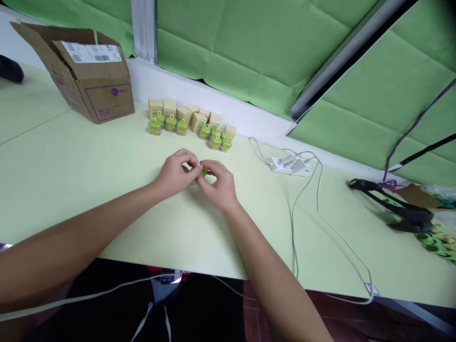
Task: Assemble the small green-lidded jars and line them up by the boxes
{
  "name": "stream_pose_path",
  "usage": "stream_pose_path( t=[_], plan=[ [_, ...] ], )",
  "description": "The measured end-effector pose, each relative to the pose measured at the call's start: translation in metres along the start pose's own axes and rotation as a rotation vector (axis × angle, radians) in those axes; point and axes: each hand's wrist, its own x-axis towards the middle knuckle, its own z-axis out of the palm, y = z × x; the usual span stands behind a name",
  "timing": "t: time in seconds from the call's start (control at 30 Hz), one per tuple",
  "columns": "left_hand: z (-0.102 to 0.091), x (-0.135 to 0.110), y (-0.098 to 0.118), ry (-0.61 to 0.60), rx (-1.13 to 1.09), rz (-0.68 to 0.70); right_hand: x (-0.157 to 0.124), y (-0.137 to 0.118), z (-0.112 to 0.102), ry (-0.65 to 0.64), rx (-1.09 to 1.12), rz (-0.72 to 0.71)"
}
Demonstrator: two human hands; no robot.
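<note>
Left hand (174, 174), right hand (217, 186) pinch one green piece (204, 172).

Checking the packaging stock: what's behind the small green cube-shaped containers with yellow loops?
Small tan cardboard cubes stand behind the green containers, near the white ledge; the containers hide the cubes' lower parts.

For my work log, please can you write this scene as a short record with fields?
Left hand: holds small green object at the fingertips
Right hand: holds the same object
Nearest things: green cubes with yellow loops; kraft boxes
Surface: pale green table
Rest: open carton; power strip; black stand
</note>
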Motion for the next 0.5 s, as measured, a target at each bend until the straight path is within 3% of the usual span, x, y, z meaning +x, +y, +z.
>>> stream_pose_path(
  t=[0.13, 0.2, 0.37, 0.5],
  plan=[
    [-0.001, 0.003, -0.005, -0.061, -0.072, -0.036, 0.002, 0.002, 0.0, -0.028, 0.223, 0.233],
    [-0.001, 0.004, -0.007, -0.099, -0.086, -0.028, 0.003, 0.005, -0.001, -0.023, 0.268, 0.281],
    [-0.003, 0.006, -0.009, -0.132, -0.145, -0.052, 0.004, 0.006, -0.006, 0.05, 0.177, 0.232],
    [-0.005, 0.008, -0.014, -0.112, -0.06, -0.059, 0.009, 0.009, -0.015, 0.178, 0.039, 0.187]
  ],
)
